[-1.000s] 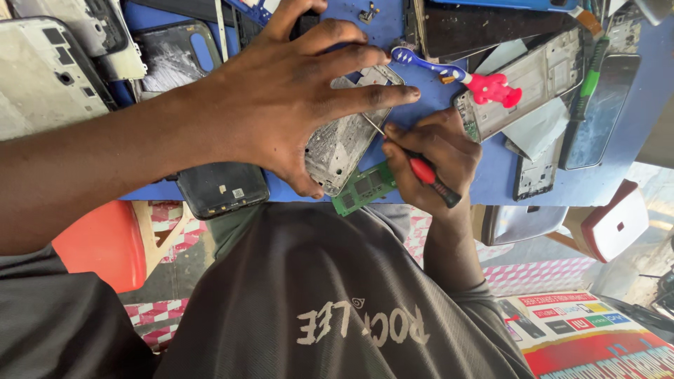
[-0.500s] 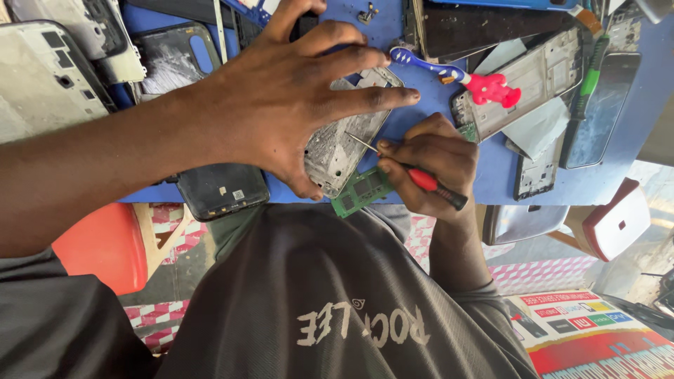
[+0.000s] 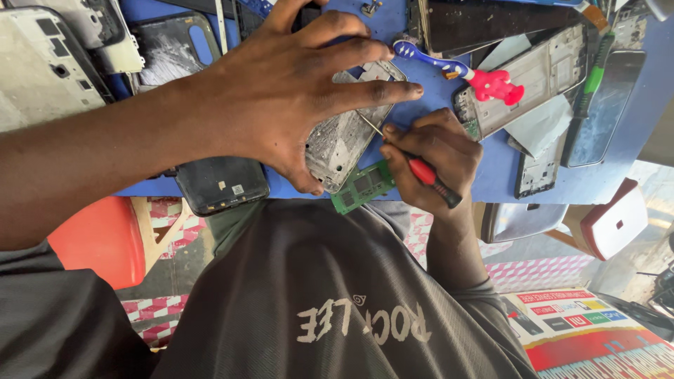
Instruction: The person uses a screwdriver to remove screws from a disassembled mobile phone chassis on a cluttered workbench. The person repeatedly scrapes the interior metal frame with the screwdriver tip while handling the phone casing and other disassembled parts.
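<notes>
Grey metal phone frame (image 3: 344, 137), one: lies flat near the front edge of the blue table (image 3: 449, 91), under the left hand (image 3: 288, 98). Judged light, thin and stiff, with a scuffed, dusty inner face; probably bends if pressed in the middle, so best held by its long side rails, as it is now. Left fingers (image 3: 372, 91) are spread apart and press down across it, thumb hooked at its near end.

Screwdriver (image 3: 421, 172), one: red handle with black end, thin steel shaft, tip set on the frame's right edge. Right hand (image 3: 432, 165) has its fingers clamped together around the handle. Light, rigid, fine tip likely to slip out of a small screw.

Green circuit board (image 3: 361, 186), one: lies just beside the frame at the table's edge, partly overhanging. Judged brittle; take by the edges only.

Other items, well apart from the work:
- open phone chassis (image 3: 519, 84), one, to the right
- loose phone backs and screens, at least five; exact count cannot be told
- blue toothbrush (image 3: 428, 60), one, touching a pink figure-shaped holder (image 3: 495, 85)
- green-handled tool (image 3: 593, 81), one
</notes>
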